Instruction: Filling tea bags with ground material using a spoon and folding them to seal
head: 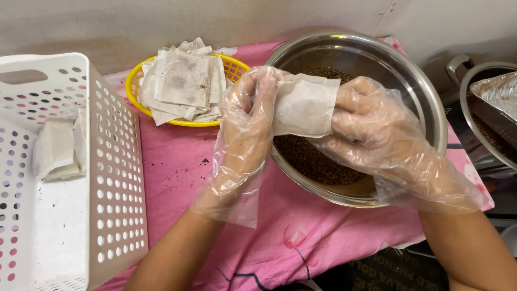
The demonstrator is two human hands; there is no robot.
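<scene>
— How far along are you?

— Your gloved left hand point(250, 126) and right hand point(371, 132) are both closed on one white sachet point(304, 105), held over the steel bowl point(425, 102) of dark grain. Filled sachets point(56, 151) lie in the white basket point(116, 178); many empties point(183, 81) wait in the yellow tray point(132, 89).

— And the sachet?

— Soft, creased paper, slightly bulged; likely early going.

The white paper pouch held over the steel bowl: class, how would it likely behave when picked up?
The paper pouch probably feels light and floppy: it bends between the left hand and right hand. Its thin paper looks tearable.
</scene>
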